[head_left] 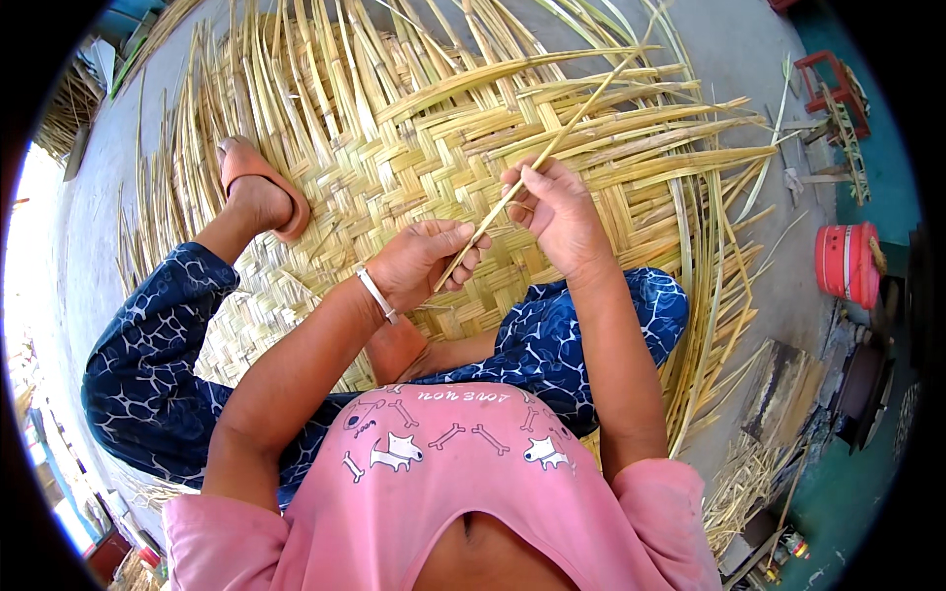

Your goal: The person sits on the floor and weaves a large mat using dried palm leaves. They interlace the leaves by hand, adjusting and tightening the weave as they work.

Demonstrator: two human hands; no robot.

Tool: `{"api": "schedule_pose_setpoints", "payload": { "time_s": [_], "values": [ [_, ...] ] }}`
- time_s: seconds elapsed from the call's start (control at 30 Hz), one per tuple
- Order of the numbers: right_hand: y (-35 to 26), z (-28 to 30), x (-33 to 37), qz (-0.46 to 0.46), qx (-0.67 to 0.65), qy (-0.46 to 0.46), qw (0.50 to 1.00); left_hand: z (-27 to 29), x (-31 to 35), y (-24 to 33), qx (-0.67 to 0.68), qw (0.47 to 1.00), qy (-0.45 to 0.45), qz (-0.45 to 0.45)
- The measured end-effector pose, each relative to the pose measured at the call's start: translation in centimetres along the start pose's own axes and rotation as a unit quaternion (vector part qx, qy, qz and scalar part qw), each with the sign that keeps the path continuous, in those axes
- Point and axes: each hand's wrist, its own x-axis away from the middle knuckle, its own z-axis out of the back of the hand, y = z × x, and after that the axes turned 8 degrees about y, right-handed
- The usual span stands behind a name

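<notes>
A long, thin reed strip (581, 113) slants up and to the right above a woven reed mat (424, 163). My left hand (426, 258) pinches its lower end between thumb and fingers, and a white bracelet circles that wrist. Farther up the strip, my right hand (557, 212) grips it with thumb and forefinger; a thin curl of fibre shows beside these fingers. Beneath both hands the mat has a tight diagonal weave, with loose strip ends fanning out at its far and right edges.
My foot in an orange slipper (264, 192) rests on the mat at the left; my other leg is folded underneath me. To the right stand a red bucket (847, 264), a small red stool (833, 94) and a wooden board (781, 394). Straw scraps (744, 492) lie at lower right.
</notes>
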Motion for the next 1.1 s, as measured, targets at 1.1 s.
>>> {"api": "schedule_pose_setpoints", "payload": {
  "time_s": [1.1],
  "values": [
    [3.0, -1.2, 0.2, -0.108, 0.229, 0.035, 0.967, 1.0, -0.6, -1.5, -0.301, 0.918, 0.189, -0.176]
  ]
}}
